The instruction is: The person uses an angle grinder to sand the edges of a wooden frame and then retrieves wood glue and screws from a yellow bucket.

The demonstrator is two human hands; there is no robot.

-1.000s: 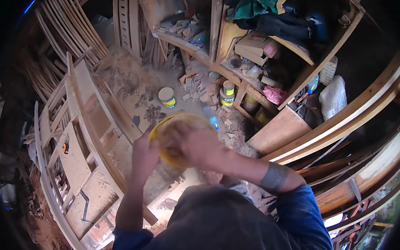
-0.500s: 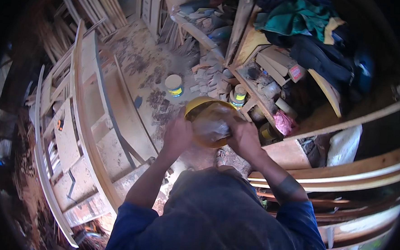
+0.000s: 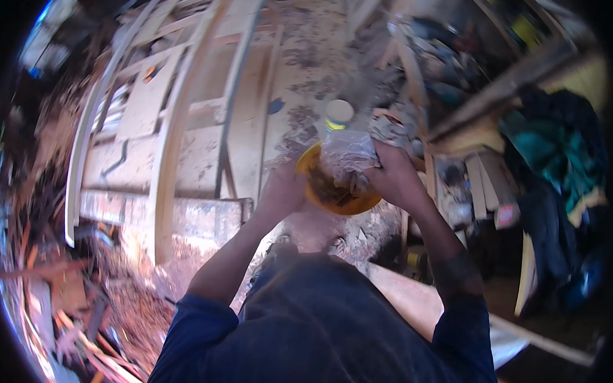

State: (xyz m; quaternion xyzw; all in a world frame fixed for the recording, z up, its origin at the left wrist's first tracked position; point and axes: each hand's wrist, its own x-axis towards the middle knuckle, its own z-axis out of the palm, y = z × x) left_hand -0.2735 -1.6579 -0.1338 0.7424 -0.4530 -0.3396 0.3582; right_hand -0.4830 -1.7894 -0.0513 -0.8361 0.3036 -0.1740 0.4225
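Observation:
A yellow round bowl (image 3: 353,206), with dark brown contents I cannot make out, is in front of my body at the centre. My left hand (image 3: 284,185) is closed at its left rim, slightly blurred. My right hand (image 3: 395,172) is closed on a crumpled translucent plastic bag (image 3: 347,152) over the bowl's upper right part. A white tub (image 3: 339,112) with a yellow band stands on the floor just beyond.
Wooden frames and long boards (image 3: 174,129) lie at my left, with scrap wood (image 3: 59,282) below them. Cluttered shelving at my right holds dark and green clothes (image 3: 551,156) and cardboard boxes (image 3: 487,183). A dusty floor (image 3: 306,67) runs ahead.
The view has turned, so the frames now sit higher and the shelves further right. My right hand has raised the plastic bag from inside the bowl to above its rim.

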